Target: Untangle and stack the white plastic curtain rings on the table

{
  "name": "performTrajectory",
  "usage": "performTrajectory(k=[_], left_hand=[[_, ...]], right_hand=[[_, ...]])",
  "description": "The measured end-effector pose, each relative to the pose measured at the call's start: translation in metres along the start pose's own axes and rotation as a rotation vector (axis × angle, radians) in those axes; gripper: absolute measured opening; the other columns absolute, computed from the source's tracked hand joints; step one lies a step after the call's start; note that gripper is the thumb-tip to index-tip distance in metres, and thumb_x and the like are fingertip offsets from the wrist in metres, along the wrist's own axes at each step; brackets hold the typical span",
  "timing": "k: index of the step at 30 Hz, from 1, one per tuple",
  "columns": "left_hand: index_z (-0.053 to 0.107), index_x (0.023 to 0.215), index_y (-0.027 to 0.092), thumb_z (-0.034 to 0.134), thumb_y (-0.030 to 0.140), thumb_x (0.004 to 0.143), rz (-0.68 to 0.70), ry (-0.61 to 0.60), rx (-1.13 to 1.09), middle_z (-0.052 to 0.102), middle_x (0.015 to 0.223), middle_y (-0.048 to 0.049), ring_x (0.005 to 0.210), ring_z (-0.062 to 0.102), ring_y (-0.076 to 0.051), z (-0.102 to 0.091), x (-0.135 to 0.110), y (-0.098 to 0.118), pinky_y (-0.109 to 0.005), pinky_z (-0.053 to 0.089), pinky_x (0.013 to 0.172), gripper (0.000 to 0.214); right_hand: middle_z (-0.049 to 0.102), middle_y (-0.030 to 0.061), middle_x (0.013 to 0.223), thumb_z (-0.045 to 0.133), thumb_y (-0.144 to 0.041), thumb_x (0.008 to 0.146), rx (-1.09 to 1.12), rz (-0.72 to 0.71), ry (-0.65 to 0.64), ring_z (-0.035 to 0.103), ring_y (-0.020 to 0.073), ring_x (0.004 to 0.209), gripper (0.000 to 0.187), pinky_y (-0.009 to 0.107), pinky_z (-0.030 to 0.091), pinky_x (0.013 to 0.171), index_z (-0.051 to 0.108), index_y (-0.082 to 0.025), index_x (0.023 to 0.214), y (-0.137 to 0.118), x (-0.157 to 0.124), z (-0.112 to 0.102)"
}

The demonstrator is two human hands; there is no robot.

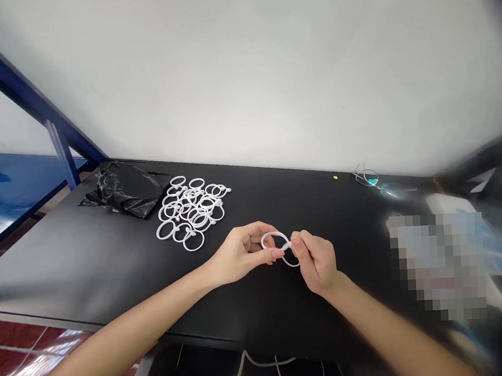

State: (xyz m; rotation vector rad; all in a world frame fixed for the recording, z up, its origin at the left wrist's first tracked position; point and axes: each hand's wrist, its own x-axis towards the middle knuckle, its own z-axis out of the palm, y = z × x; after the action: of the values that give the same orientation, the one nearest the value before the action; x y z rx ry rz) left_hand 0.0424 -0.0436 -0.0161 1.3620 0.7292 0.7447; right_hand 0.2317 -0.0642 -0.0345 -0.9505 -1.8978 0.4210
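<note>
Between my hands is a white plastic ring (274, 233), of the kind used as a shower curtain ring. My left hand (248, 247) grips its left side between thumb and fingers. A second white ring (291, 264) shows just below, meeting the first near the right fingertips; whether the two are linked I cannot tell. My right hand (316, 257) is closed in a pinch at that meeting point, and its fingers hide part of both rings. To the left, a loose pile of similar white rings (194, 241) with small knobs lies on the black table (261, 316).
A crumpled black plastic bag (127, 189) lies behind the pile at left. Eyeglasses (367, 177) rest near the wall at back right. A blurred, pixelated package (440, 268) sits at right. Blue metal framing (31, 90) rises at left, and cables (243, 362) hang below the front edge.
</note>
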Motion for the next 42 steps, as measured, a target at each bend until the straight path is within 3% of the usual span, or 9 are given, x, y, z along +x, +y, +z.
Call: performTrajectory(k=[5,9,12,16,23,26,31,36,42], left_hand=[[0.065,0.103,0.017,0.071,0.042,0.081,0.262,0.230,0.782,0.064,0.101,-0.0069,0.096,0.061,-0.022,-0.041,0.001,0.015,-0.038,0.050,0.090,0.034],[0.063,0.107,0.016,0.053,0.046,0.092,0.229,0.459,1.241,0.059,0.117,-0.0131,0.113,0.054,-0.030,-0.093,-0.007,0.008,-0.049,0.043,0.099,0.035],[0.062,0.105,0.016,0.044,0.047,0.096,0.150,0.489,1.382,0.057,0.116,-0.0133,0.112,0.053,-0.030,-0.116,-0.015,-0.005,-0.050,0.042,0.098,0.037],[0.059,0.107,0.018,0.043,0.046,0.096,0.097,0.491,1.464,0.059,0.116,-0.0124,0.107,0.054,-0.030,-0.122,-0.020,-0.015,-0.050,0.044,0.094,0.035],[0.059,0.111,0.018,0.052,0.035,0.092,0.212,0.432,1.379,0.058,0.122,-0.0122,0.114,0.053,-0.030,-0.090,-0.011,0.005,-0.050,0.042,0.099,0.026],[0.056,0.116,0.020,0.056,0.035,0.091,0.288,0.272,1.170,0.058,0.123,-0.0111,0.117,0.054,-0.027,-0.056,-0.003,0.012,-0.047,0.042,0.103,0.029],[0.043,0.134,0.021,0.071,0.046,0.080,0.212,0.025,0.754,0.056,0.130,-0.0118,0.120,0.055,-0.027,-0.007,0.009,0.003,-0.041,0.048,0.100,0.065],[0.054,0.119,0.017,0.061,0.029,0.090,0.344,0.044,0.514,0.066,0.107,-0.0073,0.096,0.064,-0.018,0.016,0.009,-0.013,-0.031,0.054,0.087,0.032],[0.048,0.131,0.020,0.062,0.023,0.088,0.441,0.098,0.547,0.060,0.121,-0.0104,0.109,0.060,-0.020,0.022,0.004,-0.019,-0.035,0.052,0.096,0.045]], right_hand=[[0.032,-0.0066,0.056,0.042,-0.030,0.099,0.044,0.123,0.024,0.031,0.0076,0.045,0.032,0.022,0.027,0.045,0.038,-0.021,0.068,0.012,0.002,-0.009],[0.036,-0.0063,0.055,0.053,-0.041,0.094,-0.128,0.264,-0.106,0.036,0.0085,0.049,0.039,0.023,0.033,0.049,0.038,-0.021,0.064,0.014,0.009,-0.015],[0.050,-0.0032,0.066,0.067,-0.050,0.083,-0.321,0.222,-0.294,0.049,0.0119,0.059,0.039,0.025,0.038,0.054,0.046,-0.021,0.068,0.009,0.011,-0.013],[0.060,0.0013,0.084,0.076,-0.048,0.075,-0.486,0.148,-0.481,0.058,0.0164,0.070,0.034,0.026,0.041,0.054,0.057,-0.020,0.082,0.003,0.010,-0.009],[0.059,-0.0011,0.077,0.063,-0.023,0.089,-0.318,0.195,-0.419,0.057,0.0113,0.060,0.009,0.025,0.045,0.055,0.060,-0.020,0.081,0.015,0.009,-0.011],[0.056,-0.0017,0.071,0.065,-0.022,0.087,-0.104,0.225,-0.191,0.055,0.0102,0.056,0.011,0.024,0.046,0.051,0.062,-0.020,0.077,0.016,0.008,-0.007],[0.062,-0.0002,0.076,0.069,-0.015,0.083,0.290,0.233,0.271,0.064,0.0126,0.062,0.007,0.026,0.055,0.053,0.067,-0.021,0.083,0.002,0.004,0.000],[0.065,0.0000,0.078,0.069,-0.009,0.083,0.407,0.239,0.313,0.068,0.0134,0.065,0.013,0.026,0.059,0.057,0.070,-0.022,0.086,-0.008,0.001,0.005],[0.066,0.0011,0.078,0.069,-0.009,0.082,0.348,0.208,0.349,0.067,0.0146,0.066,0.016,0.026,0.056,0.051,0.072,-0.024,0.087,-0.013,-0.002,0.008]])
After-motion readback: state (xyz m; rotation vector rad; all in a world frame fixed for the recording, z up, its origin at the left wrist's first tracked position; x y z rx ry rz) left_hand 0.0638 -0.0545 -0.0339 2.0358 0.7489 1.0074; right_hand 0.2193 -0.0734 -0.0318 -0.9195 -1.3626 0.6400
